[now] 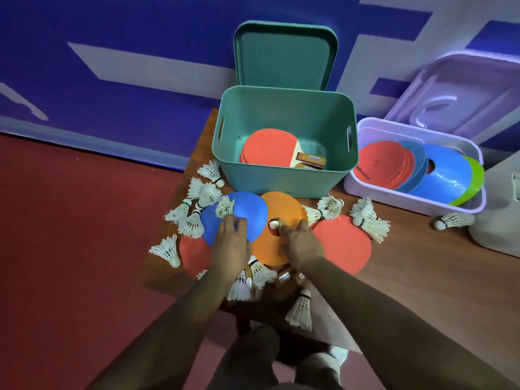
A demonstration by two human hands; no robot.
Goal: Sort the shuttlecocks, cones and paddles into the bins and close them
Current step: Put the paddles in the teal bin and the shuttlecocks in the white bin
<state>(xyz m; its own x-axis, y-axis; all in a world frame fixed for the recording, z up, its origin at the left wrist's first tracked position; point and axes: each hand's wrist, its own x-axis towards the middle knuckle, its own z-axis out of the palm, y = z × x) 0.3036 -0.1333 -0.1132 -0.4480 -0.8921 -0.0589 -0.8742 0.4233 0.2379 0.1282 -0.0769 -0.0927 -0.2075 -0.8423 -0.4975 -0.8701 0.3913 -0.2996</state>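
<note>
1. Orange cone (281, 243). Lies on the wooden table (422, 277) in front of the green bin (284, 175); shows a shuttlecock's cork (273, 224) through its centre hole.
2. Right hand (302, 242). Rests on the orange cone, thumb at the rim of the hole, fingers bent onto the slope beside it, pinching the crown.
3. Blue cone (247, 212). Sits just left of the orange one and overlaps its left edge; carries one shuttlecock (225, 206) on its far side.
4. Left hand (230, 243). Covers the crown of the blue cone with fingers bent down; cannot tell whether gripping or only pressing.
5. Loose red paddles. One (194, 256) partly under the blue cone, another (342, 243) just right of the orange cone.
6. Loose shuttlecocks. Clustered left of the blue cone (202, 192) and right of the orange cone (365, 218); several under the forearms (260, 270); one near the front edge (301, 308); one apart beside the lilac bin (453, 220).
7. Green bin. Stands open, holds stacked red paddles (267, 147); green lid (284, 54) leans upright behind it against the blue wall (112, 38).
8. Lilac bin (365, 181). Stands open right of the green bin, holds overlapping red, blue and green cones (444, 175); lilac lid (461, 91) leans behind.
9. Grey container (495, 209). Sits at the far right, partly out of view.
</note>
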